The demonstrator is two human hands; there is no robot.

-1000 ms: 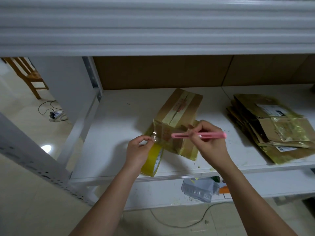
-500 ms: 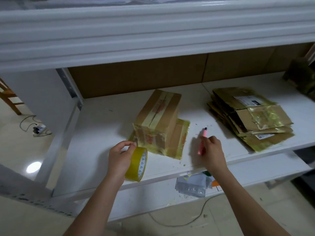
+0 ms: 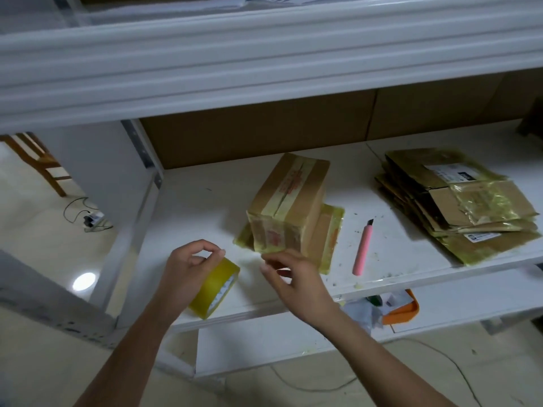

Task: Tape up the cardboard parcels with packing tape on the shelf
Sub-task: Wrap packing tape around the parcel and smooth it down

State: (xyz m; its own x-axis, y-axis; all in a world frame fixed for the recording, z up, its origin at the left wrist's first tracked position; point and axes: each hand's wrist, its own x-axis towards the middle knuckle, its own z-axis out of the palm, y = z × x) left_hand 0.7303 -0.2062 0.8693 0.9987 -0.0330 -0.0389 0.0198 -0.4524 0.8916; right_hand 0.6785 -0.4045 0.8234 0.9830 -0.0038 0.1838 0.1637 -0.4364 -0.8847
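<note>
Left hand [image 3: 188, 267] grips the yellow packing tape roll [image 3: 216, 289] at the shelf's [image 3: 205, 201] near edge; right hand [image 3: 289, 276], fingers loosely curled, presses tape on the parcel's [image 3: 289, 207] near face. Smoothing seems next. Pink utility knife [image 3: 363, 249] lies right.

Right hand [image 3: 296, 277] has let go of the pink cutter [image 3: 363, 250]: a second ago it held it crosswise at the box, half a second ago it was setting it down, now the cutter lies alone on the shelf [image 3: 205, 201], right of the taped box [image 3: 289, 207]. That hand has moved left to the box's near bottom edge, fingertips at the tape there. Left hand [image 3: 188, 265] with the tape roll [image 3: 216, 289] has pulled back from the box to the shelf's front edge.
</note>
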